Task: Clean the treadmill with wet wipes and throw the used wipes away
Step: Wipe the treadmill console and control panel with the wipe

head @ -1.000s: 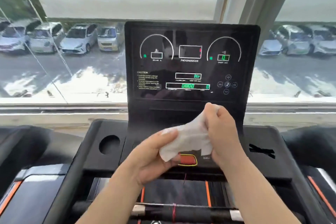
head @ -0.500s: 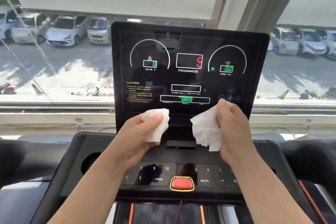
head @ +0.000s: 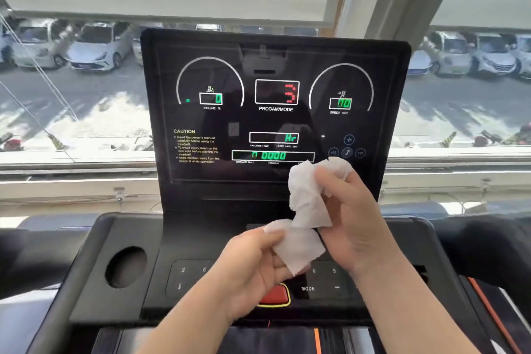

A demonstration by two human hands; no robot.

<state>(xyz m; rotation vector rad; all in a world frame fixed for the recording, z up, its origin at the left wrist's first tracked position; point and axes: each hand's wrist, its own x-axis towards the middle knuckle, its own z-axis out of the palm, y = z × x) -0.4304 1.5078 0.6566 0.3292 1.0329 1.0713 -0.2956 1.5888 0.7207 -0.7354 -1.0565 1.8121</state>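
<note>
Right hand [head: 355,218] around crumpled white wipe [head: 306,195]

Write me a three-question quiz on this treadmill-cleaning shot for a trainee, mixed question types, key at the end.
1. True or false: the left hand holds nothing.
2. On which side of the console is the round cup hole? A) the person's left B) the person's right C) dead centre
3. Fill in: the button partly hidden under the left hand is ___ with a yellow rim.

Key
1. False: it grips a white wipe.
2. A
3. red
</note>
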